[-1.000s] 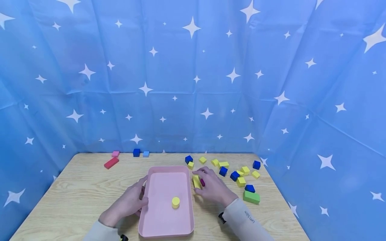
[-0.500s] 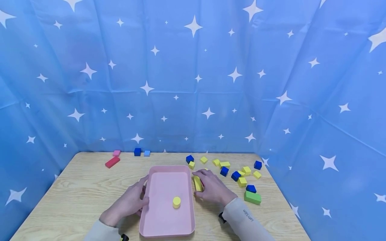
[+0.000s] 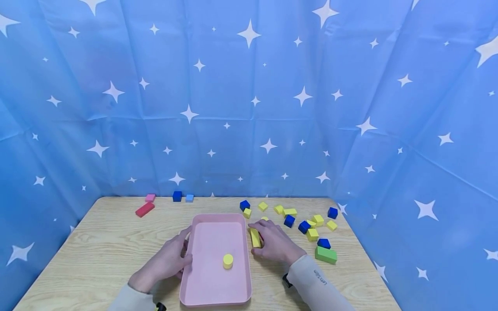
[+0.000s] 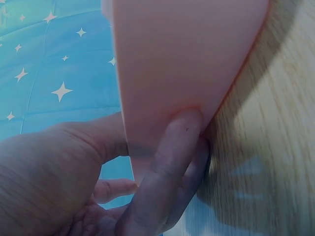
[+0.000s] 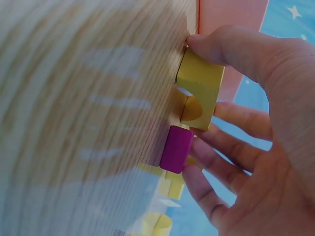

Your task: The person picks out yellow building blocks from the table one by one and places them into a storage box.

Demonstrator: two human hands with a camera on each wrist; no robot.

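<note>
My left hand [image 3: 167,258] grips the left wall of a pink tray [image 3: 202,293], thumb over the rim and fingers against the outside, as the left wrist view shows. Inside the tray stands a yellow cylinder [image 3: 228,261]. Just right of the tray, my right hand [image 3: 277,242] holds a yellow arch block [image 5: 202,73] on the table, thumb at one end and fingers at the other. A magenta block [image 5: 176,149] lies beside the arch block, close to the other fingertips; the hand hides it in the head view.
Several yellow and blue blocks [image 3: 289,221] lie scattered at the back right, with a green block [image 3: 326,255] nearer. A red block [image 3: 145,209], a pink block [image 3: 150,198], a dark blue cube [image 3: 177,196] and a light blue block [image 3: 189,198] sit at the back left.
My right hand has closed in on the yellow arch block, and the magenta block has gone out of sight behind it. My left hand and the tray look the same.
</note>
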